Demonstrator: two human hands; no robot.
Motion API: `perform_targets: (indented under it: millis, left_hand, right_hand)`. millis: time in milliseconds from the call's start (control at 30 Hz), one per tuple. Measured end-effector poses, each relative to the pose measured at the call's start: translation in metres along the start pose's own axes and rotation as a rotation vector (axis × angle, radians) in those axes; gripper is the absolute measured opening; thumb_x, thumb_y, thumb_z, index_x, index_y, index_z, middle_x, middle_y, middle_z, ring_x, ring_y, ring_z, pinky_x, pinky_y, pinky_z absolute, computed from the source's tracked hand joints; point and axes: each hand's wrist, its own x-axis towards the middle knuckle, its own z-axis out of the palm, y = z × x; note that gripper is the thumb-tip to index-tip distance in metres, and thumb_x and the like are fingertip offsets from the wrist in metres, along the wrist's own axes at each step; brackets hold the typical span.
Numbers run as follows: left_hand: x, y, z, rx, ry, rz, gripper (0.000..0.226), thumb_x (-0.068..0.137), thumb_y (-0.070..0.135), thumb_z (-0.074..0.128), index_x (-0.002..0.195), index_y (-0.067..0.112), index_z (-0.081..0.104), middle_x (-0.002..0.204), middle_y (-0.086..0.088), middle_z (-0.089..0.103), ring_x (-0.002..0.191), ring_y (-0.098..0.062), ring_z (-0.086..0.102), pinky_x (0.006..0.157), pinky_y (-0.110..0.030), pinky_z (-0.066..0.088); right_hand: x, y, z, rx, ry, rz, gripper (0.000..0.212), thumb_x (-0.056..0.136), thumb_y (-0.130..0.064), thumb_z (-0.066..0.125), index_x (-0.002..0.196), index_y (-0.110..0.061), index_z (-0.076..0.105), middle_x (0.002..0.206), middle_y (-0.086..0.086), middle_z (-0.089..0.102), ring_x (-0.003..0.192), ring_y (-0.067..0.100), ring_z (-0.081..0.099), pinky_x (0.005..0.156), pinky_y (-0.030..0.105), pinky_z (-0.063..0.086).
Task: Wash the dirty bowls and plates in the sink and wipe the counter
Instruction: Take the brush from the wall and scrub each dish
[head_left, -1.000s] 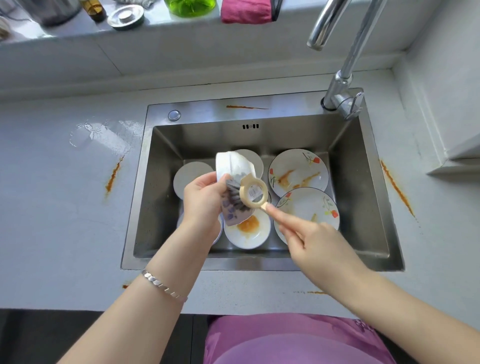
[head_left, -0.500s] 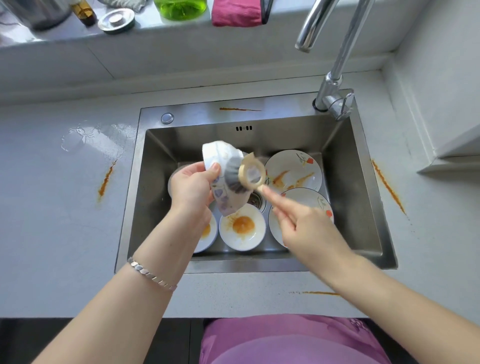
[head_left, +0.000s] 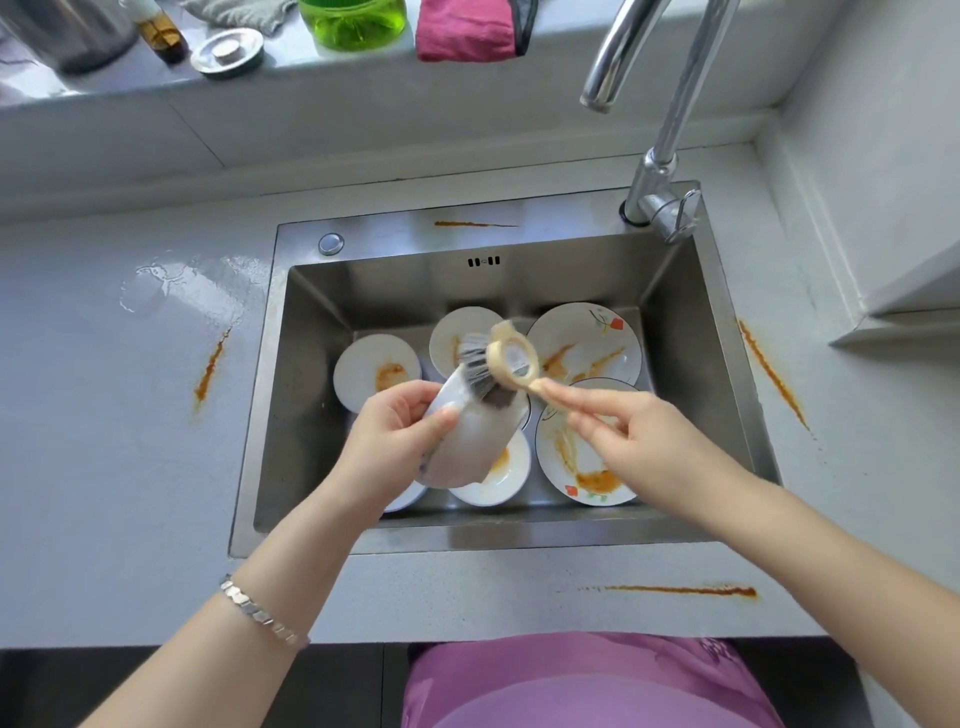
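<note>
One wide-angle view, worn on the person's head, looks forward and steeply down from close above the counter (head_left: 104, 493), with the sink (head_left: 519, 540) filling the middle of the frame. The counter's near edge runs across the bottom, and its back edge meets the ledge (head_left: 363, 98) near the top.

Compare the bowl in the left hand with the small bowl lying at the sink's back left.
The held bowl is lifted and tipped sideways in the left hand; the back-left bowl lies flat, mouth up, on the sink floor. The dish brush in the right hand touches the held bowl; no hand or tool touches the back-left bowl. The back-left bowl shows an orange smear inside; the held bowl shows mostly its outside. Both are white.
</note>
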Motion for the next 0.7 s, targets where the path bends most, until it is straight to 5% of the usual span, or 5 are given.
perform_targets:
  millis: [133, 200, 367, 500, 700]
  left_hand:
    - [-0.003, -0.009, -0.01, -0.102, -0.018, 0.043, 0.017, 0.08, 0.018, 0.068, 0.096, 0.011, 0.068, 0.078, 0.003, 0.072, 0.075, -0.01, 0.065, 0.062, -0.019, 0.052]
    - [-0.004, -0.014, -0.01, -0.169, -0.051, 0.05, 0.024, 0.076, 0.025, 0.065, 0.095, 0.012, 0.068, 0.079, 0.003, 0.071, 0.074, -0.01, 0.064, 0.063, -0.02, 0.051]
    - [-0.004, -0.016, -0.008, -0.35, -0.235, 0.065, 0.044, 0.059, 0.045, 0.082, 0.091, 0.016, 0.074, 0.082, -0.002, 0.071, 0.073, -0.012, 0.065, 0.065, -0.02, 0.051]
    - [-0.001, -0.012, -0.012, -0.385, -0.344, 0.025, 0.043, 0.055, 0.044, 0.085, 0.086, 0.016, 0.074, 0.083, -0.003, 0.071, 0.077, -0.014, 0.067, 0.07, -0.022, 0.053]
    - [0.004, 0.009, -0.013, 0.078, -0.418, -0.038, 0.061, 0.056, 0.042, 0.075, 0.1, 0.001, 0.065, 0.092, -0.013, 0.07, 0.087, -0.022, 0.067, 0.081, -0.033, 0.054]
  right_hand:
    - [0.012, 0.04, -0.002, 0.271, 0.114, 0.258, 0.04, 0.095, -0.019, 0.05, 0.13, -0.037, 0.05, 0.054, -0.018, 0.048, 0.037, 0.0, 0.038, 0.04, 0.01, 0.027]
    - [0.014, 0.042, 0.002, 0.443, 0.096, 0.246, 0.054, 0.086, -0.017, 0.062, 0.133, -0.039, 0.045, 0.065, -0.007, 0.052, 0.036, 0.002, 0.038, 0.037, 0.014, 0.03]
    - [0.032, 0.038, 0.009, 0.661, -0.015, 0.064, 0.088, 0.065, 0.005, 0.076, 0.131, -0.04, 0.039, 0.101, -0.015, 0.069, 0.091, -0.003, 0.065, 0.065, 0.013, 0.051]
    - [0.031, 0.045, 0.009, 0.749, -0.047, 0.016, 0.089, 0.046, -0.005, 0.081, 0.121, -0.041, 0.048, 0.108, -0.015, 0.069, 0.102, 0.007, 0.064, 0.072, 0.02, 0.053]
    - [0.019, 0.045, 0.007, 0.488, -0.032, -0.069, 0.103, 0.047, -0.001, 0.087, 0.126, -0.049, 0.042, 0.121, -0.025, 0.058, 0.116, 0.001, 0.055, 0.087, 0.02, 0.051]
